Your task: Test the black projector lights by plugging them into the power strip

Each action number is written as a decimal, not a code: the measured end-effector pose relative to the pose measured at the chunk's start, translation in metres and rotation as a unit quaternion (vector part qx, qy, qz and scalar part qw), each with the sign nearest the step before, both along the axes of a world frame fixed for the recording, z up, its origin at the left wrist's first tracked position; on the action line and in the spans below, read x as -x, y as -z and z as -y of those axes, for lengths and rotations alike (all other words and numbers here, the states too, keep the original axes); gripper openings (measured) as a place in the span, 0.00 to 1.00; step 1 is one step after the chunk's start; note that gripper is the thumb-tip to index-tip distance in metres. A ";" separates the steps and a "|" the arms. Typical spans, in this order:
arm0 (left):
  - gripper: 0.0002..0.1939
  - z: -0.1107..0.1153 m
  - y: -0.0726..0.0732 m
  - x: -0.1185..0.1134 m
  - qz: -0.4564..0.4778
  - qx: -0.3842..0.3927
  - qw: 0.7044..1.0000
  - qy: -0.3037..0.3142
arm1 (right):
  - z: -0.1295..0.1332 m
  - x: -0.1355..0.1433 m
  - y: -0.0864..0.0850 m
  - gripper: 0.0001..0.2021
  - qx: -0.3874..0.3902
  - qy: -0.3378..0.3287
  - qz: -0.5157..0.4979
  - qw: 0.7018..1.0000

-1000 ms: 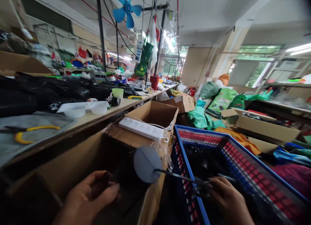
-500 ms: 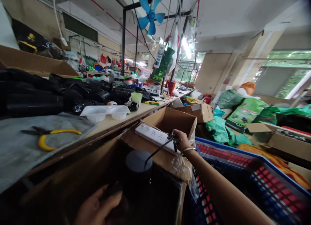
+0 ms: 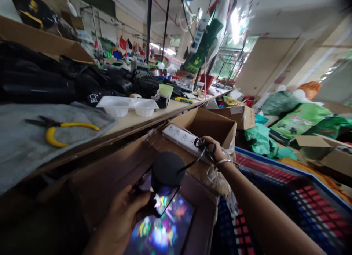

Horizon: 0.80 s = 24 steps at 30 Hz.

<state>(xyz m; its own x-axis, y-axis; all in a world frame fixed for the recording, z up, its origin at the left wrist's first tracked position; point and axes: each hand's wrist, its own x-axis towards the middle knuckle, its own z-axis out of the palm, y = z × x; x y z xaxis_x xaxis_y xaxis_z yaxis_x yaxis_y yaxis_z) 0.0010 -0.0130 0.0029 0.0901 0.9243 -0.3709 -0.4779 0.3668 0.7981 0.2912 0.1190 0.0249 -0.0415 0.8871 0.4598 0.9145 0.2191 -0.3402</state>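
Note:
A black round device [image 3: 168,170] with a dark frame under it stands above the open carton, and bright coloured light patterns [image 3: 162,229] show below it. My left hand [image 3: 123,214] is closed round the device's frame at its left side. From the device a black cable runs to the right, where its bundled coil is in the closed fingers of my right hand [image 3: 213,148]. That hand is at the right end of a white power strip [image 3: 181,137], which lies on the carton's flap.
Yellow-handled pliers [image 3: 71,126] lie on grey cloth at the left. Behind are a white plastic tray [image 3: 128,105] and black items [image 3: 35,82]. At the right stand a blue-and-red checked bag [image 3: 275,178], green sacks [image 3: 302,119] and cartons.
The device has risen with my left hand and moved slightly right. Coloured light now shows in the carton, which was dark. The view has tilted down and shifted.

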 end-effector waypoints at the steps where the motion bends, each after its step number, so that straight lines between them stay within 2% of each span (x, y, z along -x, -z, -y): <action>1: 0.23 -0.003 -0.001 0.000 -0.005 -0.009 1.000 0.008 | 0.001 0.000 0.002 0.06 0.001 -0.005 -0.007 1.000; 5: 0.21 -0.010 -0.001 -0.002 -0.018 -0.029 0.999 0.021 | 0.002 0.000 0.005 0.05 0.007 -0.022 -0.036 0.999; 17: 0.17 -0.008 -0.002 -0.005 -0.015 -0.039 0.999 0.025 | 0.002 0.002 0.008 0.06 -0.003 0.013 -0.058 0.998; 24: 0.17 -0.009 0.000 -0.004 -0.020 -0.032 0.999 -0.001 | 0.000 0.000 0.012 0.07 -0.007 0.019 -0.078 0.997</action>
<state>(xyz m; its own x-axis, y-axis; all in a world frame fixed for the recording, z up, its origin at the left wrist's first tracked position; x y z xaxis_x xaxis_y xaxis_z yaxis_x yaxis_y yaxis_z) 0.0054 -0.0042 0.0027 0.0747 0.9465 -0.3139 -0.4460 0.3133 0.8384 0.2909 0.1195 0.0125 0.0644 0.8797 0.4711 0.8586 0.1917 -0.4755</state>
